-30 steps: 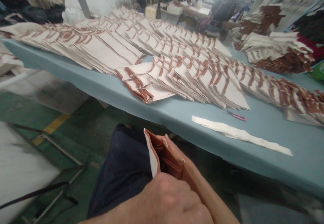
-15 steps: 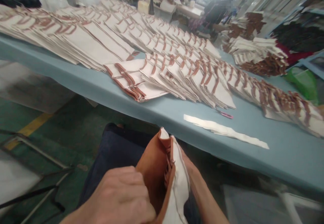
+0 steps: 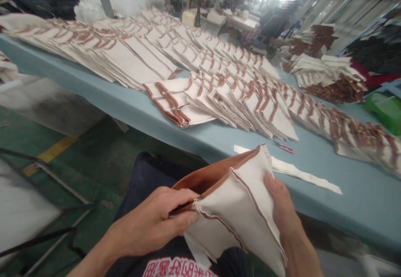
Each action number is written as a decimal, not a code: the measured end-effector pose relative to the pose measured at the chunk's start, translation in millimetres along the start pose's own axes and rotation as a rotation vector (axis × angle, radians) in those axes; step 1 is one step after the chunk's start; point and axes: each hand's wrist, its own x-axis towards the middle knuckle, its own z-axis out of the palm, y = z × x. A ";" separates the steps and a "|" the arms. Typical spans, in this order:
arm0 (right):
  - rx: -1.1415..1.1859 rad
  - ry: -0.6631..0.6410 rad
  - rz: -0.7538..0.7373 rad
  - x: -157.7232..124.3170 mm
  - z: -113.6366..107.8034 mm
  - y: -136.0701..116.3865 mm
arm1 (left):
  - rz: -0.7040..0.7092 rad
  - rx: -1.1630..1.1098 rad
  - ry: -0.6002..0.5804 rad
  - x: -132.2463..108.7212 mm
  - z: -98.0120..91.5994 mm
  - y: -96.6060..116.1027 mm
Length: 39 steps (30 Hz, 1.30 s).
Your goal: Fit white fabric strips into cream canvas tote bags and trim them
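I hold a cream canvas bag (image 3: 238, 202) with brown trim and a brown lining over my lap. My left hand (image 3: 153, 222) is closed, pinching the bag's brown-edged corner between thumb and fingers. My right hand (image 3: 280, 204) grips the bag's far side, fingers wrapped behind the cloth. The bag is spread wide between both hands, its opening towards the table.
A long blue table (image 3: 344, 160) carries overlapping rows of cream bags with brown straps (image 3: 219, 89). A white cloth strip (image 3: 300, 172) and a small pink tool (image 3: 285, 147) lie near its front edge. More stacks (image 3: 328, 76) and a person stand at the back right. A metal frame (image 3: 46, 210) sits on the green floor at left.
The bag has been turned and pulled open: it was folded narrow and upright, now its cream side faces me, spread between both hands. My left hand has shifted to its corner.
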 end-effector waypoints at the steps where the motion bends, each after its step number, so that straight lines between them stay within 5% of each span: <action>1: -0.018 0.018 -0.026 1.2 0.9 -2.0 | 0.008 -0.004 0.006 2.8 -1.8 1.3; 8: -0.025 0.064 -0.092 4.1 -2.1 -0.1 | 0.051 0.002 0.018 12.8 -8.8 3.4; 13: -0.051 0.136 -0.132 7.3 -3.6 14.6 | 0.084 0.208 0.098 25.3 -11.4 4.0; 19: -0.107 0.135 -0.117 5.4 -13.5 41.3 | 0.060 0.460 0.017 41.8 -20.9 3.7; 26: -0.127 -0.039 -0.042 4.9 -21.0 49.9 | 0.216 0.321 -0.108 61.3 -24.6 2.8; 39: -0.135 -0.064 -0.080 4.0 -35.6 55.1 | 0.279 0.322 0.016 81.4 -1.0 5.8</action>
